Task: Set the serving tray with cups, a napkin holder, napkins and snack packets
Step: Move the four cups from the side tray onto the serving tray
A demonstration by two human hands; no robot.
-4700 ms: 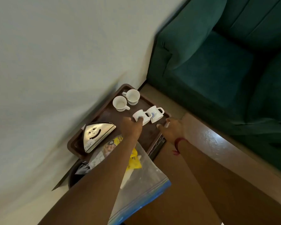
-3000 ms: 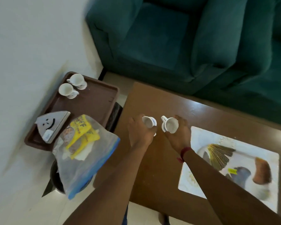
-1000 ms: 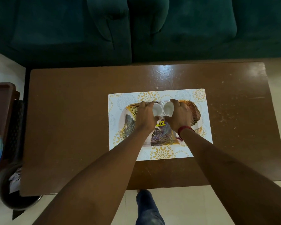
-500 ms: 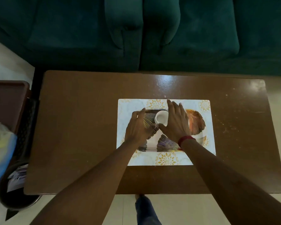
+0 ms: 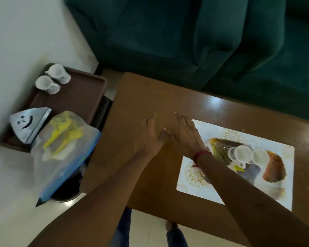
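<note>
Two white cups stand side by side on the patterned serving tray, which lies on a white placemat at the right. My left hand and my right hand hover empty over the brown table, fingers spread, left of the tray. Two more white cups stand on a brown tray at the left. On that tray also rests a metal napkin holder with a smiley face. Beside it lies a clear zip bag with yellow snack packets and napkins.
The brown coffee table fills the middle. A dark green sofa runs along the back. A white wall is at the left. A dark bin stands under the zip bag, on pale floor tiles.
Both hands let go of the two cups on the patterned tray and moved left over the table. The view swung left, bringing the brown tray back into sight.
</note>
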